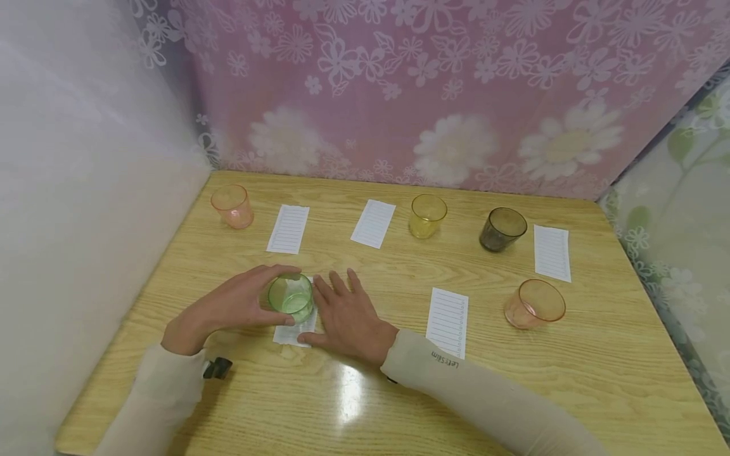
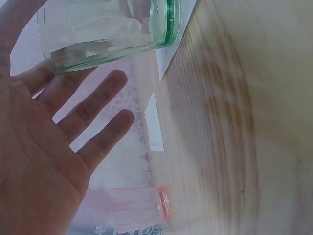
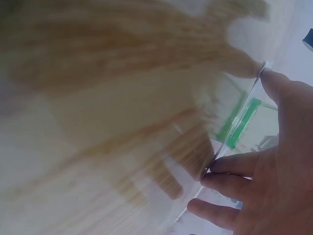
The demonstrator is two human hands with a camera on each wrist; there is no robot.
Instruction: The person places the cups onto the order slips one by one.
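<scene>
A clear green glass cup [image 1: 292, 299] stands upright over a lined paper slip [image 1: 308, 325] at the left front of the table. My left hand [image 1: 236, 303] holds the cup from its left side, thumb on the near side and index finger at the far rim. The other left fingers [image 2: 100, 105] are spread beside the glass in the left wrist view. My right hand [image 1: 350, 323] rests palm down beside the cup, fingers spread. Its thumb and fingertips touch the slip's edge, seen nearly side-on in the right wrist view. Part of the slip is hidden under the cup.
On the wooden table [image 1: 365, 405] stand a pink cup [image 1: 235, 212], a yellow cup [image 1: 426, 218], a dark grey cup [image 1: 500, 231] and an orange-pink cup [image 1: 530, 307]. Several lined slips, including one slip [image 1: 447, 320] by the right sleeve, lie among them. Floral curtains [image 1: 399, 95] border the back.
</scene>
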